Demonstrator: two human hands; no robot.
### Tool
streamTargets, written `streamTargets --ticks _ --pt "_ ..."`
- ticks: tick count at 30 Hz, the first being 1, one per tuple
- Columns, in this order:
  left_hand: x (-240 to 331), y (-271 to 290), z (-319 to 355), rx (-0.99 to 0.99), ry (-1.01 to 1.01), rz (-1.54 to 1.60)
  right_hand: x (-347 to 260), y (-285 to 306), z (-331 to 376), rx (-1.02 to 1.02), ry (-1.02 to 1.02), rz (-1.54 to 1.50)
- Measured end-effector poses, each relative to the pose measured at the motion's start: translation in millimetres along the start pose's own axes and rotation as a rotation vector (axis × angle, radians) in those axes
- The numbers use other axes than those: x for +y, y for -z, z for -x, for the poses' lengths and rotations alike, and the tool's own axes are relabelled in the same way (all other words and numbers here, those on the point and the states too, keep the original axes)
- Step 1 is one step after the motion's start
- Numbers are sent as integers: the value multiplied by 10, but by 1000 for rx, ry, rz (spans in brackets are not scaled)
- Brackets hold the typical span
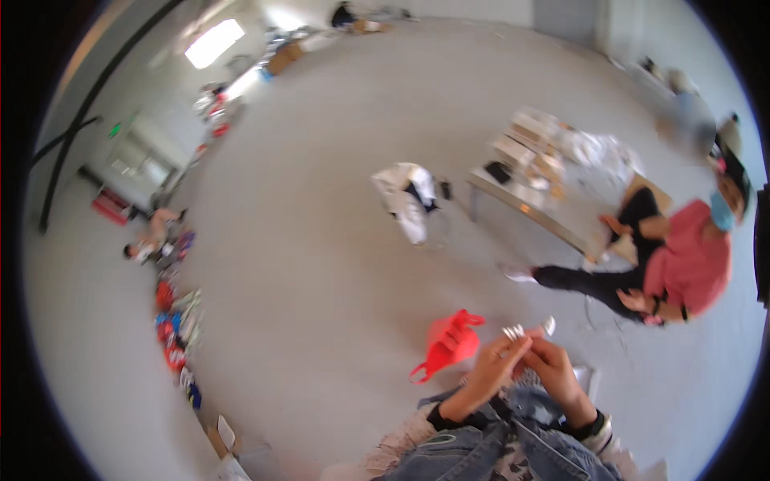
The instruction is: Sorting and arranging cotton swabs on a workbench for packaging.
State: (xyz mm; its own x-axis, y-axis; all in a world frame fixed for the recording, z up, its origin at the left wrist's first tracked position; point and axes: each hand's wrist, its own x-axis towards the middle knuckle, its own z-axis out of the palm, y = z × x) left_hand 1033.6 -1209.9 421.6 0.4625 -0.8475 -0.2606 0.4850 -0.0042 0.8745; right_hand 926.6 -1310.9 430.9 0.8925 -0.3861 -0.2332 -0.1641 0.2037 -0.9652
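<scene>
My left hand [491, 371] and my right hand [553, 365] meet in front of my chest, above my denim jacket [497, 449]. Together they pinch a small white object [525, 329] that sticks up from my fingertips; the blur hides what it is. A red bag [449, 343] with loops lies on the grey floor just left of my left hand.
A person in a red top [682, 268] and black trousers sits on the floor at the right. A low metal table [525, 172] holds boxes. A chair draped in white cloth [407, 196] stands mid-floor. Colourful items [176, 321] line the left wall.
</scene>
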Motion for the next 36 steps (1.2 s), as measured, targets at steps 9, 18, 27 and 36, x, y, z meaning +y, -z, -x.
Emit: streamTargets --ticks 9,18,27,36 --pt "-435 -1257 -2142 -22 171 129 10 1889 -752 553 -13 -44" --pt "-1230 -1834 -4075 91 366 183 432 3825 -1716 481 -230 -177" --pt "-2111 -1648 -5147 43 515 165 1322 4902 -2468 617 -168 -424" --pt "-2783 -1412 -5535 -2 550 229 2119 5004 -2848 744 -107 -349"
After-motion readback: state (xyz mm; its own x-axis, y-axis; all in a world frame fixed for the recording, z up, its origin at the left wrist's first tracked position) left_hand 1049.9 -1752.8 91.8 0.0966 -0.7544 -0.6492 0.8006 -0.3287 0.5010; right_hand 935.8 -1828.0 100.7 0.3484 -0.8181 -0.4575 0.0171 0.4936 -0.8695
